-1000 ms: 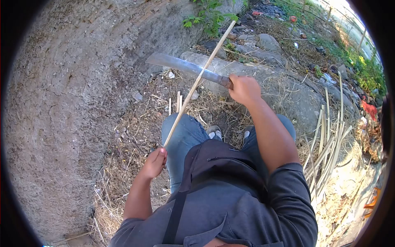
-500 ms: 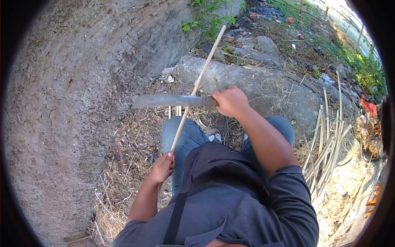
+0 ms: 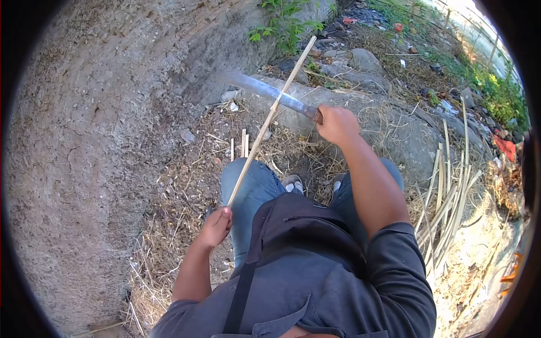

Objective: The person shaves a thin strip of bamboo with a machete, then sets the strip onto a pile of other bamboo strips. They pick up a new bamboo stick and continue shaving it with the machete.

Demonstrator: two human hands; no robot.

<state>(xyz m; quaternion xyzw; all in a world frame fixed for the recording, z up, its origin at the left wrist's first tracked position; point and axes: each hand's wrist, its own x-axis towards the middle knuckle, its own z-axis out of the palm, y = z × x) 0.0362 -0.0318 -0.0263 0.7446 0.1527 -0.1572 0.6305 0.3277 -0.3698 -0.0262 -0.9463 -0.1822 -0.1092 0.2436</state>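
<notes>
A long, pale wooden strip [image 3: 256,145] slants up and to the right from my left hand [image 3: 216,226], which is closed around its lower end beside my left knee. My right hand [image 3: 338,125] grips the dark handle of a machete [image 3: 257,87] above my right knee. Its blade points to the upper left and crosses the upper part of the strip, just above a rough notch or knot. The tip of the blade is slightly blurred.
A rough wall [image 3: 96,146] rises on the left. Ahead lies a large flat stone [image 3: 315,104]. Long split strips [image 3: 451,203] lie piled at the right, and short strips [image 3: 244,143] stand beyond my left knee. Shavings cover the ground.
The machete has moved up and right along the strip, and its blade now tilts upward to the left. My left hand has shifted slightly left and down with the strip.
</notes>
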